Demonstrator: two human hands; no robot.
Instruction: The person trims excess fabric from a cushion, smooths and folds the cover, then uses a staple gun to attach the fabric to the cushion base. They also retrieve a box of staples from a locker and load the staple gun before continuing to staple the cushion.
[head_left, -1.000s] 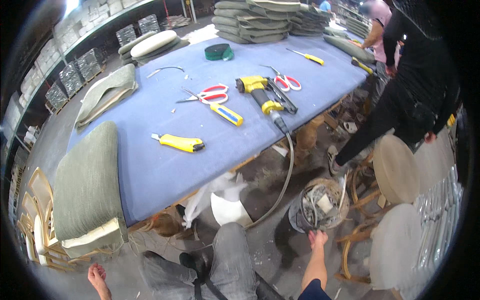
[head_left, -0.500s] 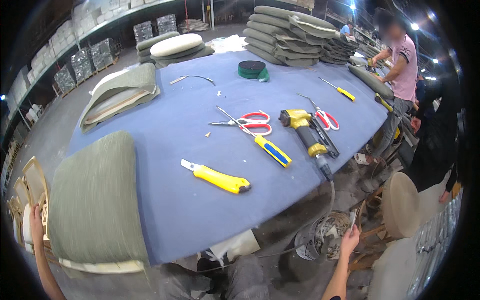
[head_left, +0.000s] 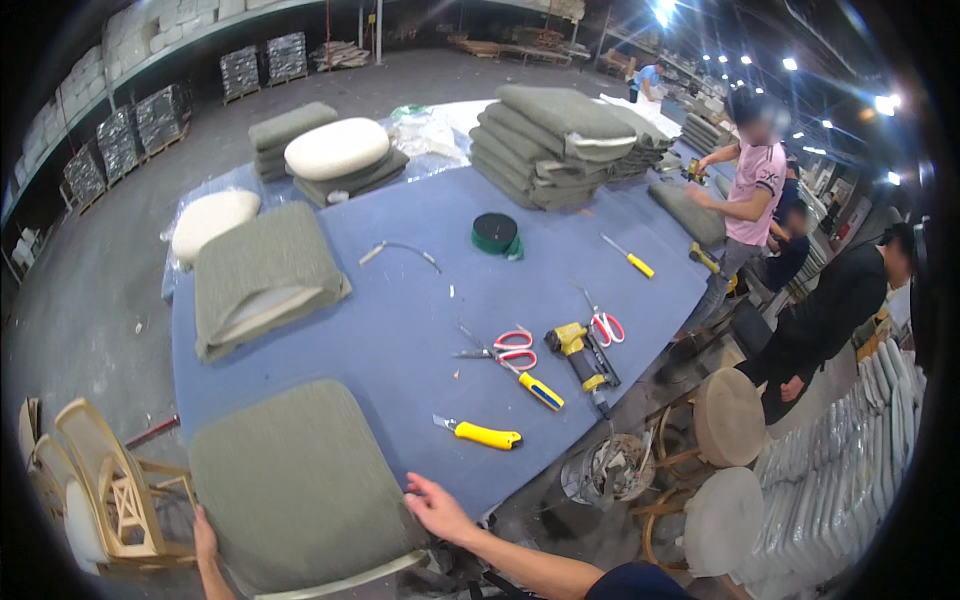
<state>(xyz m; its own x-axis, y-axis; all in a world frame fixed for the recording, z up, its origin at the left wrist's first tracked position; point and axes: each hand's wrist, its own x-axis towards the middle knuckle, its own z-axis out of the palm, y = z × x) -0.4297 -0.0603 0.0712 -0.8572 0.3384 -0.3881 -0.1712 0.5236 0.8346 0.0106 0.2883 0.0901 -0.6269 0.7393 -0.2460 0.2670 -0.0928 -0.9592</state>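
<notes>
A grey-green upholstered seat cushion (head_left: 295, 480) lies at the table's near left, a pale strip showing along its near edge. My left hand (head_left: 205, 538) rests against its left side, fingers stretched along the edge and partly hidden. On the opposite side, my right hand (head_left: 437, 508) is open at the cushion's right edge, fingers apart and nothing in them. To the right lie a yellow utility knife (head_left: 487, 435), a screwdriver (head_left: 541, 391) with a yellow and blue handle, red-handled scissors (head_left: 515, 350) and a yellow-and-black air stapler (head_left: 580, 355).
Another covered cushion (head_left: 262, 265) sits beyond mine. Stacked cushions (head_left: 550, 140) and a dark green webbing roll (head_left: 494, 234) stand farther back. Wooden chairs (head_left: 120, 490) are at left; a scrap bucket (head_left: 590, 480) and round stools (head_left: 728, 420) at right. A person in pink (head_left: 757, 180) works across.
My right hand has moved left from above the bucket to the cushion; the pale piece at its fingertips is gone. My left hand stays by the cushion's left side. The view has shifted.
</notes>
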